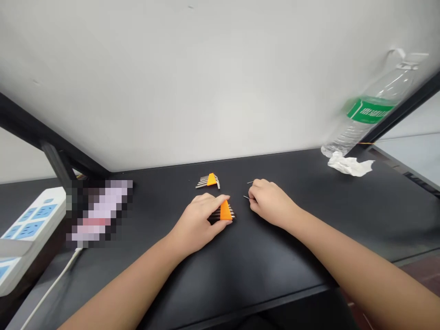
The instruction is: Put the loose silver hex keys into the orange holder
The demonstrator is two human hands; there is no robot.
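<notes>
White wall is filling the upper view; black tabletop is running beneath it. All places below are taken from the near hex key set, the orange-holdered one under my left hand.

Clear water bottle, green label, is leaning against the wall far to the right of and beyond the set. Crumpled white tissue is lying at the bottle's base, well apart from the set.

White power strip is sitting far to the left of the set, at the tabletop's edge, its cable trailing toward me.

My left hand is resting on the near hex key set; the grip is closing on it, index finger over the orange holder, thumb below it, dark keys fanning out to the right.

My right hand is lying just right of the set, not touching it. The grip is curling narrow around a thin loose hex key, whose tip is poking out toward the set. A second thin tip is showing just above the knuckles; I cannot tell whether it belongs to the same key.

Second hex key set, orange holder with silver keys, is lying just beyond the near set, untouched.
</notes>
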